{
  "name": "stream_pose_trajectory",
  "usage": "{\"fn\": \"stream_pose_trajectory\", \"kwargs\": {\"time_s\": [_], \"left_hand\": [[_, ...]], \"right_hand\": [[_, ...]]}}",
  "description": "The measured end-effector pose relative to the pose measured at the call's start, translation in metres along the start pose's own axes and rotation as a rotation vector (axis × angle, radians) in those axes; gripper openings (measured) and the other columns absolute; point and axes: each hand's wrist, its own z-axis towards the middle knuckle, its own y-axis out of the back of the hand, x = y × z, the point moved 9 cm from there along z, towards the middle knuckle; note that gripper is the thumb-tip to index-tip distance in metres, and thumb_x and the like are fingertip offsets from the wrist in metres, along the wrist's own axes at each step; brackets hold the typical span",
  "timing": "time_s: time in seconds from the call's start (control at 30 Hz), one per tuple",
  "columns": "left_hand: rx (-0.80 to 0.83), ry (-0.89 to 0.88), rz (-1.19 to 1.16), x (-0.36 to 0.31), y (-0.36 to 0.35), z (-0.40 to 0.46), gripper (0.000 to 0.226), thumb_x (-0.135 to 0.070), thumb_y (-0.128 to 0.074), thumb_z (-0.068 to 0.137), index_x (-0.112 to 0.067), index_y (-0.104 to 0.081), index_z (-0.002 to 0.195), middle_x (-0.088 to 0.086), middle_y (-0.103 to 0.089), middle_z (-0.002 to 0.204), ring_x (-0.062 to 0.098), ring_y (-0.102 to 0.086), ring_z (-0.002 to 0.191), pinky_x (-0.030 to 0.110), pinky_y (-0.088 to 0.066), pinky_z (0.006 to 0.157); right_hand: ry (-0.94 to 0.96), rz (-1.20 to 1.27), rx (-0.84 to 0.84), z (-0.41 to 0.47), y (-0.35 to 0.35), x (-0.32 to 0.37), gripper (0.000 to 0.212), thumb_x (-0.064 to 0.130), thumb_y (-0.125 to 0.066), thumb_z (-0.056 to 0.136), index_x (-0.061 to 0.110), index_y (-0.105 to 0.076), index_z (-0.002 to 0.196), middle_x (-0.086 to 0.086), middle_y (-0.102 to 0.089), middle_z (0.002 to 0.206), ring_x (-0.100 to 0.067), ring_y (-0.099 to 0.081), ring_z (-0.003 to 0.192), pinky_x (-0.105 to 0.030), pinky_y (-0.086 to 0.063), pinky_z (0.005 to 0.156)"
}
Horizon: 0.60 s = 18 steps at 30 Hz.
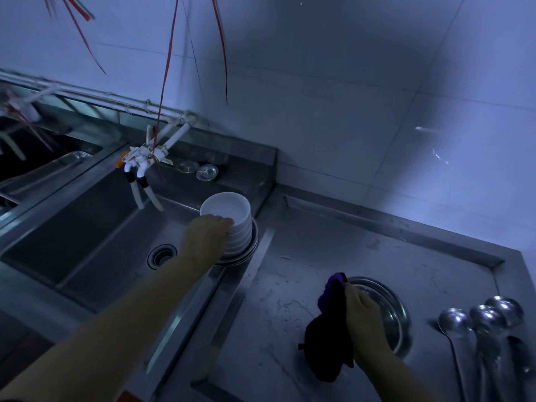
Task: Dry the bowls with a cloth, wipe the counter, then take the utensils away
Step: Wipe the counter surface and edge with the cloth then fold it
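Note:
A stack of several white bowls [232,216] stands on steel plates [246,250] at the sink's right edge. My left hand [206,236] grips the near rim of the top bowl. On the steel counter [304,250] to the right lies a steel bowl [388,309]. My right hand [362,317] holds a dark purple cloth [327,326] at that bowl's left rim; the cloth hangs down onto the counter. Three steel ladles [487,317] lie at the far right, bowls up.
The deep steel sink [95,227] with its drain [162,255] lies left. White taps [139,166] hang over it from wall pipes. Small glass lids [206,172] sit on the back ledge. Water drops spot the counter. A tiled wall [348,97] rises behind.

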Motion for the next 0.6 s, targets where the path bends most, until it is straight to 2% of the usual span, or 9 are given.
{"fn": "stream_pose_trajectory", "kwargs": {"time_s": [0.07, 0.17, 0.27, 0.3, 0.37, 0.43, 0.47, 0.53, 0.6], "left_hand": [[-0.086, 0.014, -0.04, 0.0, 0.008, -0.005, 0.029, 0.009, -0.075, 0.058, 0.001, -0.072, 0.086, 0.017, -0.07, 0.071, 0.036, -0.066, 0.062, 0.044, -0.055, 0.053], [-0.195, -0.013, -0.067, -0.007, 0.027, -0.008, 0.038, 0.004, -0.069, 0.064, 0.001, -0.069, 0.101, 0.017, -0.07, 0.092, 0.037, -0.066, 0.082, 0.046, -0.054, 0.068], [-0.235, -0.04, -0.239, -0.035, 0.036, -0.029, 0.031, -0.004, -0.062, 0.073, -0.009, -0.066, 0.104, 0.006, -0.068, 0.093, 0.028, -0.063, 0.082, 0.032, -0.05, 0.07], [-0.158, -0.007, -0.391, -0.046, 0.03, -0.039, 0.028, -0.01, -0.062, 0.079, -0.015, -0.064, 0.106, -0.002, -0.066, 0.093, 0.019, -0.062, 0.08, 0.024, -0.048, 0.069], [0.15, 0.084, -0.667, -0.079, 0.003, -0.062, 0.03, -0.029, -0.063, 0.084, -0.032, -0.057, 0.114, -0.02, -0.058, 0.096, -0.001, -0.057, 0.083, 0.009, -0.042, 0.069], [0.44, 0.104, -0.872, -0.117, -0.021, -0.085, 0.039, -0.039, -0.065, 0.081, -0.041, -0.048, 0.116, -0.026, -0.052, 0.1, -0.012, -0.053, 0.09, 0.005, -0.041, 0.068], [0.524, 0.118, -1.026, -0.131, -0.025, -0.094, 0.042, -0.036, -0.068, 0.08, -0.04, -0.046, 0.115, -0.026, -0.052, 0.103, -0.017, -0.051, 0.093, 0.004, -0.042, 0.07], [0.567, 0.177, -1.33, -0.142, -0.021, -0.1, 0.04, -0.025, -0.071, 0.08, -0.036, -0.048, 0.11, -0.02, -0.062, 0.103, -0.013, -0.057, 0.095, 0.009, -0.048, 0.076], [0.489, 0.285, -1.424, -0.13, -0.016, -0.103, 0.03, -0.017, -0.067, 0.083, -0.035, -0.052, 0.102, -0.011, -0.067, 0.099, 0.0, -0.063, 0.092, 0.017, -0.051, 0.074]], "right_hand": [[0.006, -0.03, -0.011, -0.002, -0.001, 0.001, 0.039, 0.027, -0.045, 0.095, -0.004, -0.058, 0.075, -0.015, -0.048, 0.064, -0.023, -0.043, 0.059, -0.035, -0.032, 0.059], [0.008, -0.013, -0.022, -0.006, -0.003, 0.002, 0.038, 0.025, -0.045, 0.095, -0.004, -0.059, 0.076, -0.014, -0.048, 0.064, -0.022, -0.042, 0.059, -0.034, -0.032, 0.059], [0.019, 0.02, 0.016, -0.014, -0.01, 0.009, 0.031, 0.022, -0.046, 0.094, 0.006, -0.056, 0.07, -0.011, -0.048, 0.063, -0.02, -0.042, 0.06, -0.033, -0.032, 0.059], [0.039, 0.03, 0.033, -0.018, -0.013, 0.014, 0.031, 0.021, -0.047, 0.094, 0.01, -0.054, 0.066, -0.009, -0.048, 0.062, -0.02, -0.042, 0.059, -0.033, -0.032, 0.059], [0.112, 0.058, 0.064, -0.029, -0.02, 0.028, 0.033, 0.019, -0.048, 0.093, 0.014, -0.054, 0.061, -0.003, -0.052, 0.059, -0.018, -0.045, 0.058, -0.032, -0.035, 0.058], [0.194, 0.07, 0.108, -0.044, -0.029, 0.043, 0.025, 0.019, -0.05, 0.094, 0.018, -0.065, 0.075, 0.002, -0.063, 0.07, -0.016, -0.058, 0.065, -0.028, -0.044, 0.06], [0.226, 0.09, 0.133, -0.052, -0.034, 0.048, 0.02, 0.019, -0.05, 0.095, 0.021, -0.068, 0.086, 0.002, -0.067, 0.082, -0.015, -0.063, 0.074, -0.024, -0.048, 0.064], [0.267, 0.175, 0.204, -0.067, -0.042, 0.056, 0.02, 0.024, -0.05, 0.095, 0.024, -0.07, 0.1, 0.003, -0.068, 0.099, -0.011, -0.064, 0.09, -0.019, -0.051, 0.07], [0.308, 0.251, 0.284, -0.083, -0.045, 0.062, 0.026, 0.031, -0.048, 0.092, 0.028, -0.069, 0.106, 0.007, -0.067, 0.107, -0.007, -0.063, 0.097, -0.018, -0.051, 0.075]]}}
